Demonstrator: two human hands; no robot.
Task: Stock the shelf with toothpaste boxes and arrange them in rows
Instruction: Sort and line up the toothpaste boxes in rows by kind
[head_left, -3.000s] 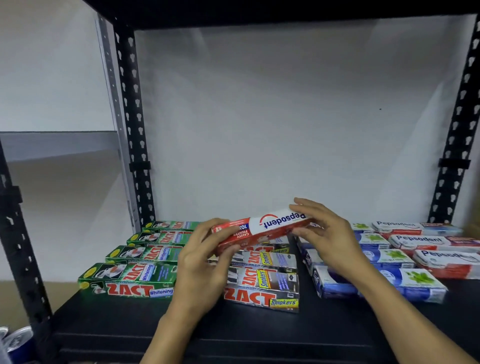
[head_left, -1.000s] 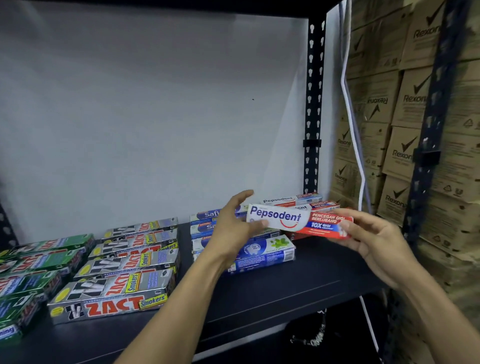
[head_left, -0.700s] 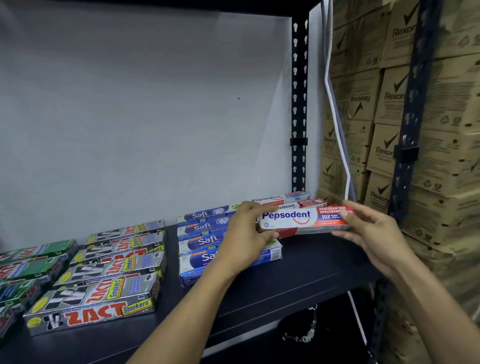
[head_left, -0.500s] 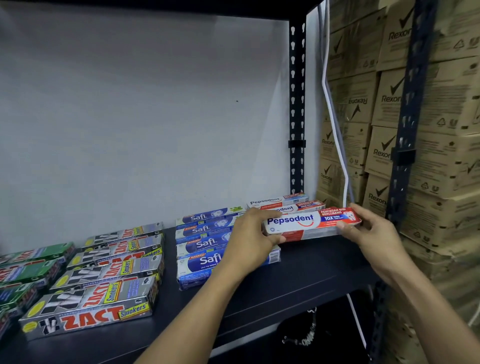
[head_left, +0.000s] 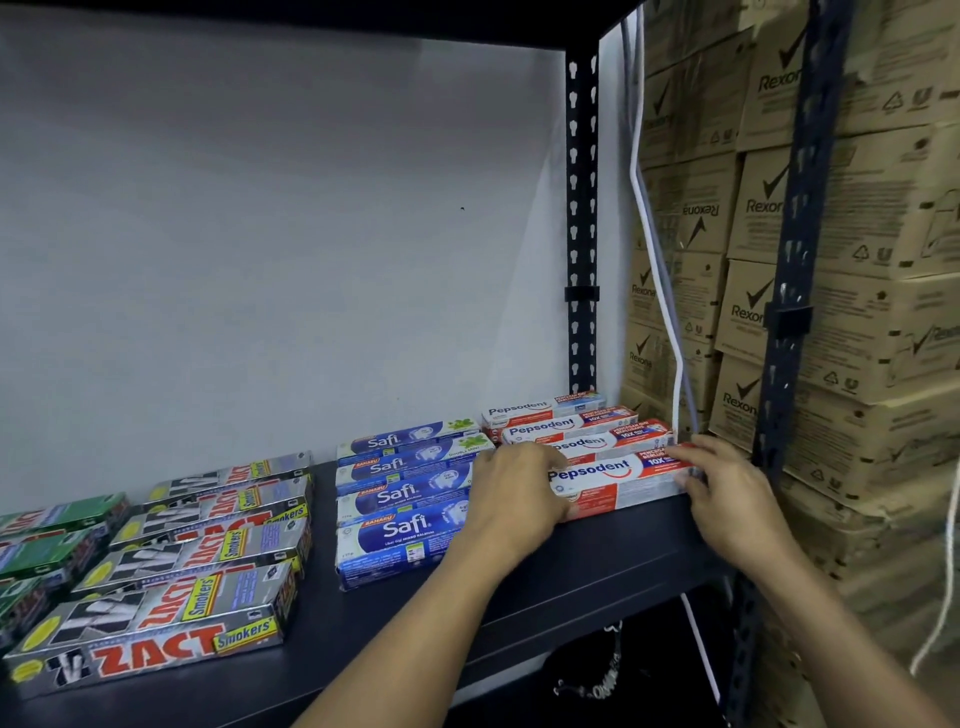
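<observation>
Head view: a glossy, rectangular card Pepsodent box (head_left: 618, 480) lies on the black metal shelf (head_left: 571, 561), nearest of four in the right-hand row. The left hand (head_left: 511, 499) and right hand (head_left: 727, 493) hold its ends, fingers curled onto it. To its left lie four blue Safi boxes (head_left: 400, 530) and four silvery Zact Smokers boxes (head_left: 156, 644); brown Rexona cartons (head_left: 883, 322) are stacked at far right

On the black shelf (head_left: 597, 566) lie Zact boxes (head_left: 156, 644), Safi boxes (head_left: 400, 530), Pepsodent boxes (head_left: 545, 428).
</observation>
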